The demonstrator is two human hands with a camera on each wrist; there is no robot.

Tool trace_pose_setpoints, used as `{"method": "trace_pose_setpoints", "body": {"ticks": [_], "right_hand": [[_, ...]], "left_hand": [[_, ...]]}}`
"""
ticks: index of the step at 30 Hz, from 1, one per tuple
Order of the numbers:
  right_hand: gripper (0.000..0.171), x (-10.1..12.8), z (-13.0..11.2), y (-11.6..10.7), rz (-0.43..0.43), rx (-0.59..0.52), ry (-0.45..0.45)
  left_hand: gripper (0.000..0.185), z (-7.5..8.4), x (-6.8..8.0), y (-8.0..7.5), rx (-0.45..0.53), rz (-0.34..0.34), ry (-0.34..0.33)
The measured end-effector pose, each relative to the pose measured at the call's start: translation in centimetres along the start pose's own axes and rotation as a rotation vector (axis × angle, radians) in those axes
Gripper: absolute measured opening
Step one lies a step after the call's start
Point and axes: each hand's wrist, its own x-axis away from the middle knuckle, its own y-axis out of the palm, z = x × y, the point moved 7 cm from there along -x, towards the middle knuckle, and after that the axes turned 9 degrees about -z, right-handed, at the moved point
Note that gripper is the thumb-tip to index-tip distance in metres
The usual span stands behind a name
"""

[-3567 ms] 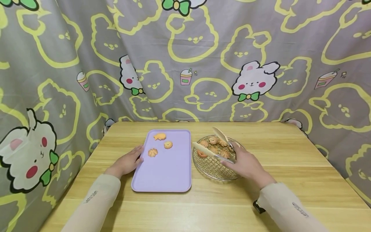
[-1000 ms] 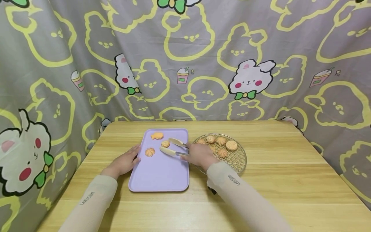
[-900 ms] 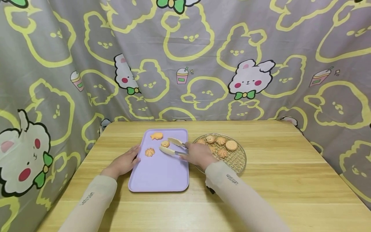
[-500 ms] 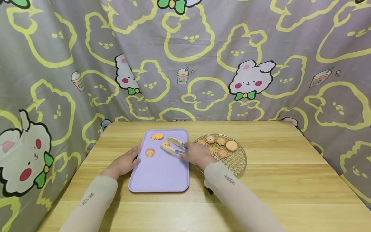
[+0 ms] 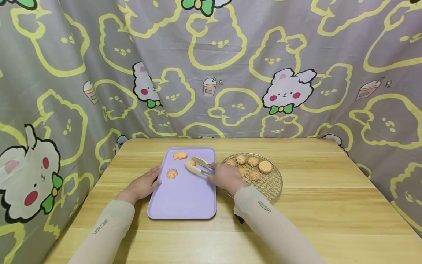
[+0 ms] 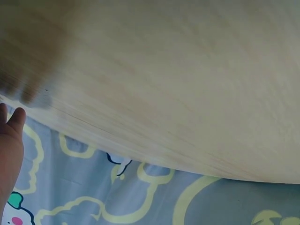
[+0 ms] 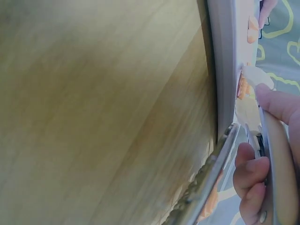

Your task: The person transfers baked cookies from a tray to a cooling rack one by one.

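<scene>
A lavender tray (image 5: 184, 201) lies on the wooden table with three orange cookies at its far end. My right hand (image 5: 220, 175) grips cream tongs (image 5: 197, 167), and their tips sit around the swirl cookie (image 5: 190, 162). A fish-shaped cookie (image 5: 180, 155) and a flower cookie (image 5: 171, 173) lie close by. My left hand (image 5: 145, 182) rests flat against the tray's left edge. In the right wrist view, my fingers (image 7: 249, 174) curl round the tongs (image 7: 274, 159) beside the tray's rim (image 7: 224, 70).
A round wire rack (image 5: 271, 183) with several cookies stands right of the tray, its rim (image 7: 206, 180) under my right hand. A bunny-print curtain (image 5: 230, 66) closes off the back and sides. The left wrist view has only table wood (image 6: 164, 70) and curtain.
My right hand carried the tongs from the wire rack over to the tray. In the last second the tips slid left and closed in around the swirl cookie. My left hand stayed put.
</scene>
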Motion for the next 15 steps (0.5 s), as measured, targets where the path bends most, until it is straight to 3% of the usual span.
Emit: {"method": "trace_pose_setpoints", "body": {"ticks": [15], "right_hand": [[0.068,1.4,0.3,-1.0,0.054,-0.086,-0.075]], "left_hand": [[0.061,0.2,0.0,0.0,0.002,-0.006,0.003]]}}
